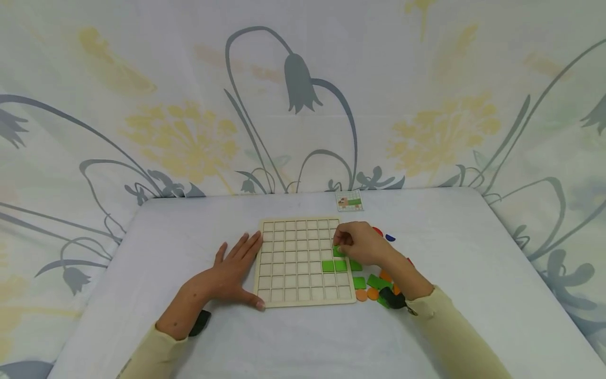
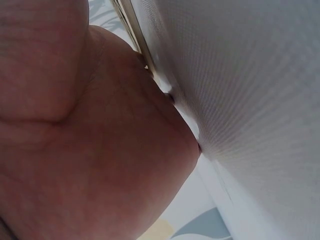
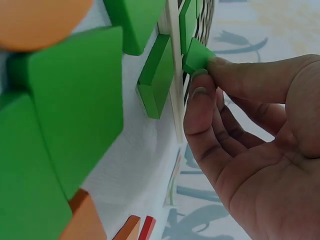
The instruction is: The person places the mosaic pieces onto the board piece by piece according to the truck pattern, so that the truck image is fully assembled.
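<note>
A light wooden grid board (image 1: 290, 270) lies flat in the head view. Along its left edge my left hand (image 1: 230, 277) is spread, with straight fingers at the frame and the thumb near the front corner. Thumb and fingertips of my right hand (image 1: 363, 243) pinch a green square tile (image 3: 197, 56) over the right-hand column of cells. Just below it, two green squares (image 1: 334, 266) sit side by side in the grid. The left wrist view is mostly filled by the palm (image 2: 105, 135), close to the white cloth.
Right of the board lie loose green pieces (image 1: 360, 283), orange discs (image 1: 372, 294), red pieces (image 1: 377, 231) and a dark blue piece (image 1: 390, 238). My right forearm covers some of them. Behind the board is a small picture card (image 1: 349, 201). A patterned curtain (image 1: 303, 142) rises behind the table.
</note>
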Demonstrator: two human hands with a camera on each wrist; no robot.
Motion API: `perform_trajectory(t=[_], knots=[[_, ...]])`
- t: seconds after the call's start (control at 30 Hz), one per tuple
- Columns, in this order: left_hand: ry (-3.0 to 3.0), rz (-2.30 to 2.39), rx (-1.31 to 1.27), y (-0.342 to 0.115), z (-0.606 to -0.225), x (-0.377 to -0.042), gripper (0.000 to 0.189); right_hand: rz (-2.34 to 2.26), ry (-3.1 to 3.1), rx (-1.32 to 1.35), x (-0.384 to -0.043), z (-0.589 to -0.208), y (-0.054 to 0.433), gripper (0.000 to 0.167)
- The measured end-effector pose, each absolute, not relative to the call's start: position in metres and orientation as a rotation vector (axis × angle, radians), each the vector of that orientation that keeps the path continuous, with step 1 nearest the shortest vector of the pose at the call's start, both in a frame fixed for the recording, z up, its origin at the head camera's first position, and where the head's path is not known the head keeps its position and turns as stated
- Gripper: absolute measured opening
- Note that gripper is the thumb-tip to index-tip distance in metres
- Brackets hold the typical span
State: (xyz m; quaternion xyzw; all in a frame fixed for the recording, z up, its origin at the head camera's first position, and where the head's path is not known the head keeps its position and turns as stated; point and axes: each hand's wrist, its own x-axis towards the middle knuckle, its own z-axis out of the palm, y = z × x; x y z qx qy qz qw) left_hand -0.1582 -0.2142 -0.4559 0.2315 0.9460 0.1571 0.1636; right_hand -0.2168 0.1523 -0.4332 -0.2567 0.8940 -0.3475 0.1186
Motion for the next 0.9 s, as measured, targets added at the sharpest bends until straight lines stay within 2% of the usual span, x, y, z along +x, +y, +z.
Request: perform_trajectory(t=[0.57, 0.77, 0.9], knots=[[2.698, 0.45, 0.664, -0.215, -0.455, -0.158, 0.148, -0.924, 2.616, -0.739, -0.212, -0.431, 0.158, 0.019], [2.698, 0.462, 0.661, -0.215, -0.455, -0.158, 0.148, -0.857, 2.631, -0.744, -0.213, -0.426, 0.172, 0.009], [2.696, 0.462, 0.658, -0.215, -0.454, -0.158, 0.148, -0.791, 2.581, -0.76, -0.213, -0.422, 0.18, 0.013]])
